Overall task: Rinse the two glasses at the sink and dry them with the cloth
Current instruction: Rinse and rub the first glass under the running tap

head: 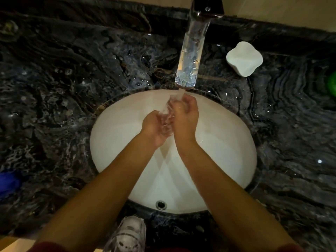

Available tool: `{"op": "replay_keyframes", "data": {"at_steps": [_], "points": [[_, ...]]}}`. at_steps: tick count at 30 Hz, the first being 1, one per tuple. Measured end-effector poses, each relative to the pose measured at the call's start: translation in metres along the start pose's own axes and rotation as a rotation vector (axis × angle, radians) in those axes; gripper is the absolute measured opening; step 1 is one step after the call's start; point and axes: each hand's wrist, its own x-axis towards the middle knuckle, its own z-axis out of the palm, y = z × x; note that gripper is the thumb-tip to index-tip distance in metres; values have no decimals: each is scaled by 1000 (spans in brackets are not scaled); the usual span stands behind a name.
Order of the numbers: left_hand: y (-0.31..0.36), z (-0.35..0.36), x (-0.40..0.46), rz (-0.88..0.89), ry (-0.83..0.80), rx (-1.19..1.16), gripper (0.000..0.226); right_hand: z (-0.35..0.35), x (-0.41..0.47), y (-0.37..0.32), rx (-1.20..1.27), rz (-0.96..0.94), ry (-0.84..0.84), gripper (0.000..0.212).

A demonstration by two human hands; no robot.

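Both my hands are over the white sink basin (227,151), under the running tap. A clear glass (166,122) lies tilted between my palms, and the water stream (180,94) falls onto its upper end. My left hand (153,129) cups the glass from the left and below. My right hand (186,117) wraps it from the right. Much of the glass is hidden by my fingers. At the counter's near edge there is a pale, glassy-looking object (127,233); I cannot tell whether it is the second glass. A blue thing (8,182), maybe the cloth, lies at the far left.
The chrome faucet (192,51) reaches out over the basin's far rim. The dark marbled counter (63,88) around the sink is wet. A white lobed container (243,59) stands to the right of the faucet. Something green (332,84) shows at the right edge.
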Motion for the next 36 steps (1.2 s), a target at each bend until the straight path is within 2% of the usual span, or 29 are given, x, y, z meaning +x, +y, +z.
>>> {"op": "replay_keyframes", "data": {"at_steps": [2,4,6,9,12,14,16,18,20,23,24,26,29,31,34,36], "points": [[-8,0,0,93,38,107,42,-1,7,5,-53,1,56,12],[-14,-2,2,231,97,242,33,0,17,1,-149,43,12,4],[-14,0,1,332,98,325,37,5,29,-5,-281,118,-44,16],[-10,4,-3,441,-21,433,38,14,47,-17,-442,229,-152,28],[-5,4,-5,315,-143,427,45,11,48,-18,-553,192,-204,27],[-1,5,-5,244,-191,326,41,4,36,-15,-460,147,-220,29],[2,8,-6,249,-212,285,38,-3,23,-4,-396,52,-228,29],[0,7,-2,267,-203,258,45,-11,10,9,-533,-77,-258,39],[-4,4,1,283,-181,183,52,-17,-9,17,-750,-188,-287,63],[-5,-3,0,236,-224,155,53,-22,-34,17,-973,-323,-316,71],[-3,-4,-2,234,-248,222,49,-24,-32,11,-982,-290,-349,72],[-2,-3,-5,252,-283,349,42,-22,-17,-3,-853,-92,-364,71],[-1,1,-11,207,-313,362,55,-16,20,-24,-253,292,-235,47],[-3,6,-12,209,-321,378,59,-18,31,-28,-43,426,-170,32],[-5,15,-5,311,-207,390,56,-18,25,-20,-133,351,-175,33],[-3,18,3,388,-103,365,52,-19,11,-7,-372,148,-219,45]]}}
